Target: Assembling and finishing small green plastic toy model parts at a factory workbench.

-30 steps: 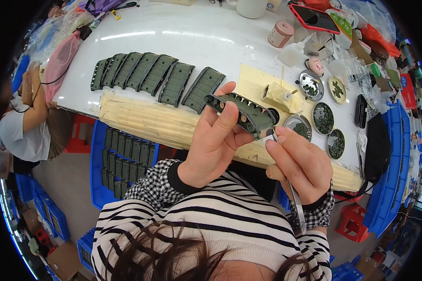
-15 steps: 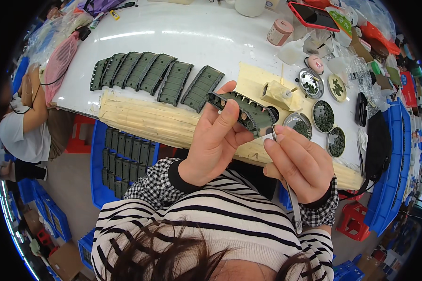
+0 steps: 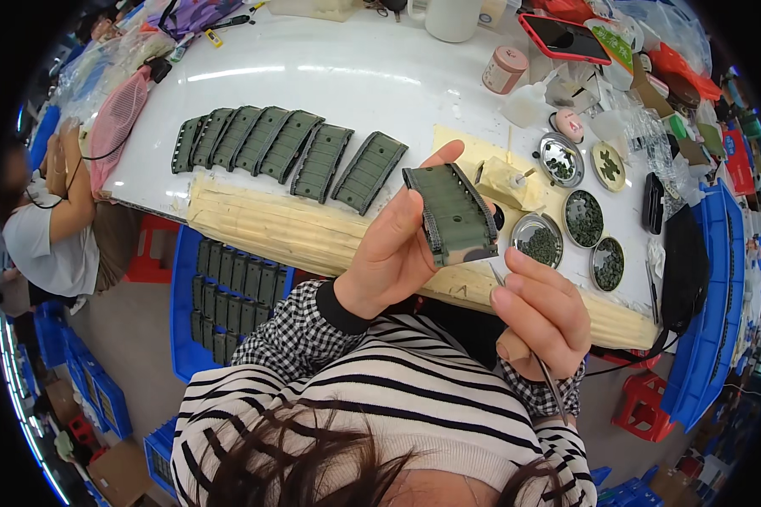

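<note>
My left hand point(image 3: 393, 251) holds a dark green ribbed model part point(image 3: 455, 211) by its edges, its broad flat face turned up. A pale, partly dark patch shows at the part's near end. In my right hand point(image 3: 545, 308) is a pair of metal tweezers point(image 3: 550, 376), pinched between thumb and fingers. Their tips lie just right of the part's near end, apart from it. Beyond my left hand, a row of similar green parts point(image 3: 292, 144) rests on the white table point(image 3: 313, 80). The closest of them is a single green part point(image 3: 370, 173).
Round dishes of small green pieces point(image 3: 583, 218) stand right of my hands, beside a tape-wrapped block point(image 3: 511, 182). A padded pale strip point(image 3: 262, 224) lines the table's front edge. Below it, a blue crate point(image 3: 182, 296) holds more green parts. A red-cased phone point(image 3: 565, 38) lies far right.
My left hand has turned the green part so its flat face shows instead of its toothed side. The tweezers in my right hand have drawn back from it, slightly down.
</note>
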Demonstrator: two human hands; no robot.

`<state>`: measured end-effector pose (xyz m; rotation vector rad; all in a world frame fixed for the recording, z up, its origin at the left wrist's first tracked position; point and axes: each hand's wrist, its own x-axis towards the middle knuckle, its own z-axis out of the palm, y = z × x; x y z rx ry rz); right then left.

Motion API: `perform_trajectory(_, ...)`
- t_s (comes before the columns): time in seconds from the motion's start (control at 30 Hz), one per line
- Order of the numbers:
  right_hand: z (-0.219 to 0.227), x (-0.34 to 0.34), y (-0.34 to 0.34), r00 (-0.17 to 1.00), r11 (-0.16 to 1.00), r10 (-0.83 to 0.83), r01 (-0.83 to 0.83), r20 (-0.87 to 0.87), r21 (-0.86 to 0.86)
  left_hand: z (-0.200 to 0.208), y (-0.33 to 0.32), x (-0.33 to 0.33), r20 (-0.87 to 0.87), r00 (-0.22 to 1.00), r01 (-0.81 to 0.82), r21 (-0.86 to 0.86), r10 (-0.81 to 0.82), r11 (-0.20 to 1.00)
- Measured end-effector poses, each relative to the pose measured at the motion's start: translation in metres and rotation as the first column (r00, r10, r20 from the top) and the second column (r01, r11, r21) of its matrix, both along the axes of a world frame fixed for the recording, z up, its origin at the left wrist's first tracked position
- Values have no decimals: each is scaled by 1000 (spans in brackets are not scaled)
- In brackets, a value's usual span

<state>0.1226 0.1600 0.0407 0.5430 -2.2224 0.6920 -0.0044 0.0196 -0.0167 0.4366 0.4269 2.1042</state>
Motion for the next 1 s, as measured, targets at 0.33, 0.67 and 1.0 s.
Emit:
perform_trajectory(0.33, 4, 3, -7, 995, 999, -45, 46, 93, -8, 0, 1, -3, -102, 995, -26, -27, 23, 999)
perform_trajectory(0.67, 4, 4, -9, 992, 997, -68, 65, 102, 36, -8, 2, -4, -29, 999, 38, 200, -33, 979)
perform_trajectory(1.0, 4, 4, -7, 992, 997, -66, 61, 111, 48, -1, 0, -4, -109, 994, -23, -14, 22, 1000)
